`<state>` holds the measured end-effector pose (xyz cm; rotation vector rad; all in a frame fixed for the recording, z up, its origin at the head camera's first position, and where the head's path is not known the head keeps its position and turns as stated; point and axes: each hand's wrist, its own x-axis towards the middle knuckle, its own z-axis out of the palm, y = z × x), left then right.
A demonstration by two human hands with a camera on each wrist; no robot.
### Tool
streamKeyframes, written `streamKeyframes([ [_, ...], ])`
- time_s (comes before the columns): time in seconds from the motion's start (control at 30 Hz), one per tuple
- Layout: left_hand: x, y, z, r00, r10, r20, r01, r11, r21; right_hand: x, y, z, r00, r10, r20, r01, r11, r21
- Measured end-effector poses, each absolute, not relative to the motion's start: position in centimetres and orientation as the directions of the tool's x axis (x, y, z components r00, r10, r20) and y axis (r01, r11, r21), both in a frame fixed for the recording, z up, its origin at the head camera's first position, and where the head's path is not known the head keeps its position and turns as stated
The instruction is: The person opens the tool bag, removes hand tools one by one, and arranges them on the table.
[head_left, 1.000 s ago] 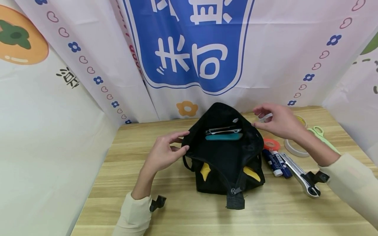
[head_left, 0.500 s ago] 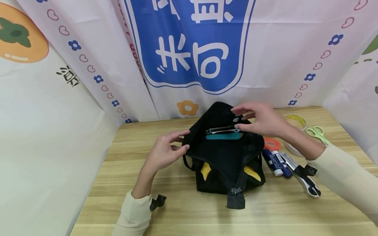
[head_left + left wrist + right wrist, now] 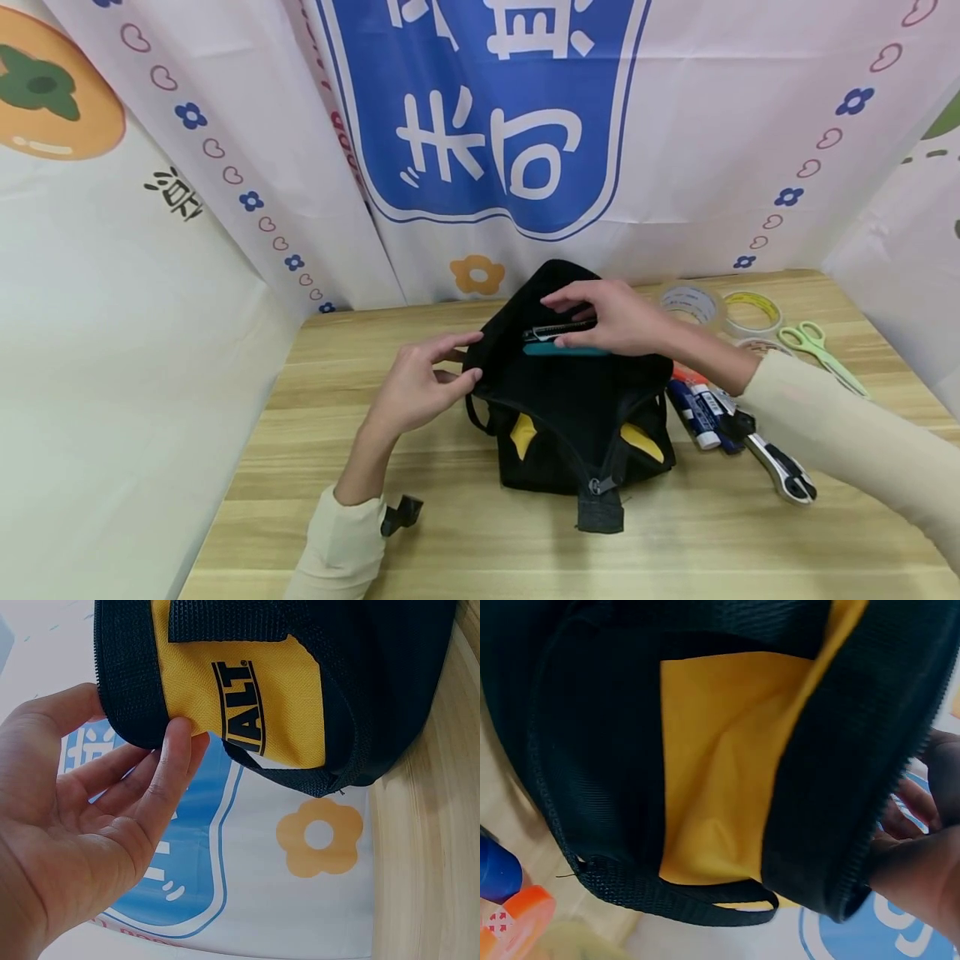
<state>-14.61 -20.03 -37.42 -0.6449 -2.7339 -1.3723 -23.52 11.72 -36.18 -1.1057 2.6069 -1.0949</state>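
A black bag with yellow panels [image 3: 577,408] stands unzipped on the wooden table. My left hand [image 3: 412,379] pinches the left edge of its opening; in the left wrist view, fingers rest on the yellow side while the thumb goes behind the rim. My right hand [image 3: 618,321] reaches in over the opening from the right, thumb and fingers spread apart. Below those fingers, inside the bag, lie a dark utility knife [image 3: 546,332] and a flat teal item [image 3: 562,349], both partly covered by the hand. The right wrist view shows the bag's side [image 3: 712,772], with the hand mostly hidden behind it.
Right of the bag lie two glue sticks [image 3: 693,417], an orange ring [image 3: 686,377] and a silver utility knife [image 3: 787,477]. Behind them are rolls of tape [image 3: 718,312] and green scissors [image 3: 812,340]. A printed cloth [image 3: 675,167] hangs at the table's back edge.
My right hand has moved left, from beside the bag's right edge to over its opening and lower toward the utility knife inside. My left hand stays at the rim.
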Motion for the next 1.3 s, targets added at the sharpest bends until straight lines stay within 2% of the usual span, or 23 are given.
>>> streamKeyframes([
  [0.47,-14.5,-20.0,-37.4,-0.915,0.354,0.193,0.365,0.526,0.768,-25.9,9.5,-38.7,-0.715,-0.698,0.033,-0.601,0.591,-0.538],
  [1.03,-14.5,-20.1,-37.3,-0.915,0.355,0.191,0.364,0.523,0.770,-26.9,8.8,-41.5,-0.748,-0.661,-0.055,-0.543,0.658,-0.522],
  [1.3,-14.5,-20.1,-37.4,-0.914,0.356,0.196,0.371,0.533,0.760,-27.0,8.6,-43.2,-0.768,-0.633,-0.096,-0.487,0.674,-0.555],
])
